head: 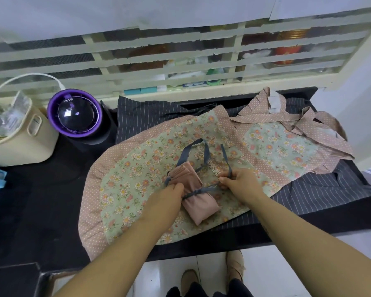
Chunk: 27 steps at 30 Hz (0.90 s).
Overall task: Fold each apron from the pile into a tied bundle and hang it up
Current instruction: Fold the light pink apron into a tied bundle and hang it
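Pink apron bundle (198,202) lies on a spread floral apron (133,168), over a striped apron (141,116) on the black counter (41,200). Blue-grey tie (198,191) wraps its middle. Right hand (239,182) pinches the tie, taut. Left hand (169,195) seems to clench the tie at the bundle's left edge; fingertips hidden.

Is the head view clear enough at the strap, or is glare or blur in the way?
Head view: the bundle, the strap, and the left hand and right hand pinching it are sharp and evenly lit, no hard shadows; the cabinet behind looks smeared; a small glint on the purple dome; wide-angle bending curves the counter edge.
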Tool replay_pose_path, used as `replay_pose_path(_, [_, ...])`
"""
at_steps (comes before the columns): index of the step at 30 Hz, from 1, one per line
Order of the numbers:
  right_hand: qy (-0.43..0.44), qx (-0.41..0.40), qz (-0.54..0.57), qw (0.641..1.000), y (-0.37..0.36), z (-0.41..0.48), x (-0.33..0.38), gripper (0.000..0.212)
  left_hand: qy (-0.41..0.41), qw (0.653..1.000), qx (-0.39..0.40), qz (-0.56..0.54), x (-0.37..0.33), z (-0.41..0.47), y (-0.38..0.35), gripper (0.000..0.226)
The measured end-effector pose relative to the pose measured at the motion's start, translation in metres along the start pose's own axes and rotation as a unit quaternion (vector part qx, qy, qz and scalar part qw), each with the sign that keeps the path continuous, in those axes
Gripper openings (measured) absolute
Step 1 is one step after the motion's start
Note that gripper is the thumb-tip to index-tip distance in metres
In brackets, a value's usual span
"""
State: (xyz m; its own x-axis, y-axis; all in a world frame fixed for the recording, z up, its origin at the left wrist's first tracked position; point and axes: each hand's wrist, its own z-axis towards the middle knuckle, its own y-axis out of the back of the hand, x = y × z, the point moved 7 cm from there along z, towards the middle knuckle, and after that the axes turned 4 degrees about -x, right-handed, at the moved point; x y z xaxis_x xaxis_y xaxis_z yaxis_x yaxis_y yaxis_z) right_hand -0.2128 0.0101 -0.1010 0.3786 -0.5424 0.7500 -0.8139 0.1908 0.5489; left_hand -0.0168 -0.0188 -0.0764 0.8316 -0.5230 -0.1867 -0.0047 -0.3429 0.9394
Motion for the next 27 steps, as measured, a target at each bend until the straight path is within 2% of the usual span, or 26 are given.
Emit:
replay_pose_path(3, [-0.021,0.041,0.030,0.999,0.002,0.001,0.001,0.014,0.083,0.981,0.008,-0.176,0.017,0.000,-0.004,0.005])
replay_pose_path(5, [-0.035,0.052,0.051,0.997,0.013,0.007,0.005,0.026,0.118,0.962,-0.048,-0.241,0.027,-0.004,0.005,0.002])
replay_pose_path(7, [-0.024,0.003,0.057,0.998,0.029,0.017,0.014,0.038,0.153,0.943,-0.127,-0.266,0.037,-0.008,0.018,0.023])
replay_pose_path(8, [-0.009,-0.025,0.044,0.999,0.035,0.020,0.021,0.039,0.169,0.936,-0.143,-0.274,0.041,-0.006,0.020,0.039])
replay_pose_path(9, [0.009,-0.038,0.030,0.999,0.036,0.022,0.031,0.036,0.179,0.932,-0.135,-0.284,0.042,-0.003,0.020,0.058])
replay_pose_path(11, [0.015,-0.010,0.012,1.000,0.020,0.028,0.046,0.032,0.180,0.934,-0.084,-0.298,0.039,0.009,0.013,0.090])
replay_pose_path(13, [-0.020,0.035,0.004,0.999,-0.003,0.033,0.050,0.038,0.169,0.937,-0.055,-0.301,0.033,0.021,0.008,0.099])
replay_pose_path(16, [-0.064,0.064,-0.006,0.996,-0.028,0.047,0.048,0.043,0.172,0.929,-0.051,-0.325,0.033,0.031,0.004,0.098])
replay_pose_path(18, [-0.120,0.066,0.067,0.988,-0.037,0.050,0.043,0.041,0.179,0.922,-0.039,-0.341,0.035,0.034,-0.001,0.094])
replay_pose_path(19, [-0.152,0.075,0.116,0.979,-0.040,0.047,0.042,0.033,0.176,0.919,-0.031,-0.352,0.036,0.035,-0.002,0.087])
replay_pose_path(21, [-0.194,0.123,0.202,0.952,-0.046,0.041,0.046,0.021,0.159,0.909,0.003,-0.385,0.036,0.033,-0.001,0.063])
replay_pose_path(23, [-0.168,0.168,0.221,0.946,-0.040,0.037,0.061,0.029,0.132,0.893,0.030,-0.429,0.035,0.029,0.004,0.045])
replay_pose_path(26, [-0.072,0.157,0.108,0.979,-0.013,0.032,0.090,0.013,0.090,0.879,-0.007,-0.469,0.029,0.013,0.038,0.031])
replay_pose_path(27, [-0.057,0.167,0.078,0.981,-0.007,0.028,0.097,0.026,0.074,0.879,-0.029,-0.470,0.026,0.008,0.054,0.030])
